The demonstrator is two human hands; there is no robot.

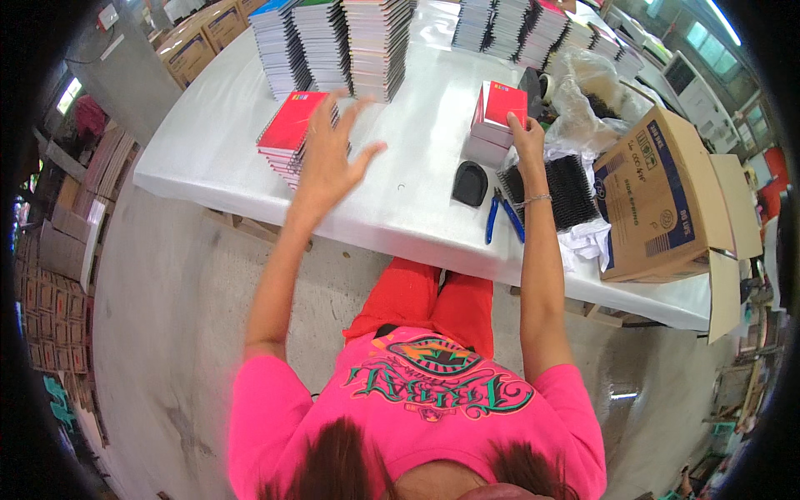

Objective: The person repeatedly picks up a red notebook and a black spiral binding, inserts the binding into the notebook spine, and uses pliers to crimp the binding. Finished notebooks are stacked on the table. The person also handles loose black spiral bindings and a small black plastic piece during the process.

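Two hands sort notebooks: left hand [332, 154] splayed, empty, over red stack [287, 133]; right hand [527, 133] grips small pile [498, 117], likely to shift next

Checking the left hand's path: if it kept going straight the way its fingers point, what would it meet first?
The left hand is spread open above the table, beside the short pile of red-covered notebooks, fingers pointing away from the person. Straight on, it would probably meet the tall notebook stacks first, though its height above the table is unclear.
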